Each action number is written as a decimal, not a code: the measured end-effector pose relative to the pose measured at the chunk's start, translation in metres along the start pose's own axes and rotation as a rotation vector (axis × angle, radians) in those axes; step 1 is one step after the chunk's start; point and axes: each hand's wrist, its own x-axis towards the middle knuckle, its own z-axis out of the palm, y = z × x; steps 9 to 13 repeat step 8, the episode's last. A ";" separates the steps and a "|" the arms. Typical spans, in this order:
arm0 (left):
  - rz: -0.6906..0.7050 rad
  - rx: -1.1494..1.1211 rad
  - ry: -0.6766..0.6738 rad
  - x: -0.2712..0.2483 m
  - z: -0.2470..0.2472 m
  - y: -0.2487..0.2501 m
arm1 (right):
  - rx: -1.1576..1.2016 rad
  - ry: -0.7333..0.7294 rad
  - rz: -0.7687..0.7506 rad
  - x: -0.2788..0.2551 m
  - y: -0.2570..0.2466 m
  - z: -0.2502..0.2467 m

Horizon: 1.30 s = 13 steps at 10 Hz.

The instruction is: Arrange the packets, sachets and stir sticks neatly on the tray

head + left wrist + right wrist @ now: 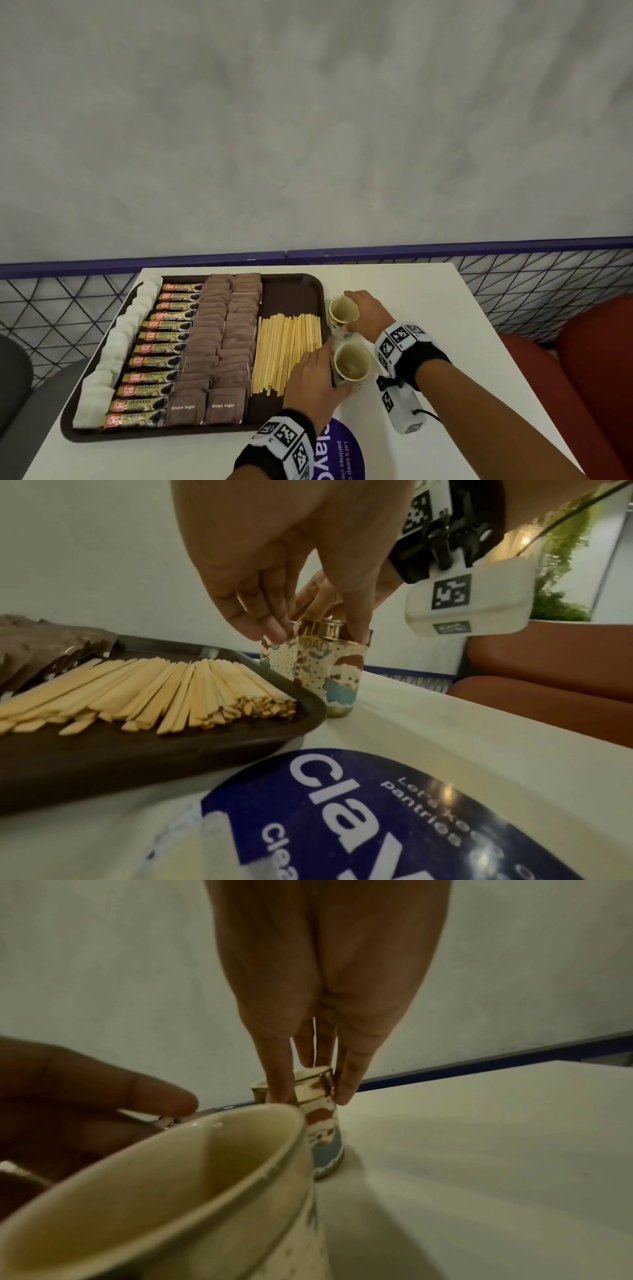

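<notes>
A brown tray (291, 294) holds neat columns: white sachets (113, 346), gold-and-black granule packets (161, 349), brown sugar sachets (219, 346) and wooden stir sticks (287, 353). Two patterned cups stand on the white table just right of the tray. My left hand (318, 370) grips the near cup (352, 363) by its rim, fingers on the tray side and thumb on the near side. My right hand (363, 310) holds the far cup (342, 311) at its rim. The left wrist view shows the fingertips (274, 634) and the near cup (329, 674); the right wrist view shows the far cup (322, 1123).
A round purple sticker (342, 452) lies on the table (428, 308) near its front edge. Red seating (582, 359) is at the right, a grey chair (20, 383) at the left. A mesh railing with a purple bar (445, 251) runs behind the table.
</notes>
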 end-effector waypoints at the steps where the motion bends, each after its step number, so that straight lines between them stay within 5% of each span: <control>1: -0.039 -0.097 -0.036 0.006 0.001 0.001 | 0.037 0.022 0.027 -0.002 0.000 -0.004; 13: -0.107 -0.238 -0.050 0.004 0.006 0.001 | 0.101 0.007 0.063 -0.009 0.000 -0.005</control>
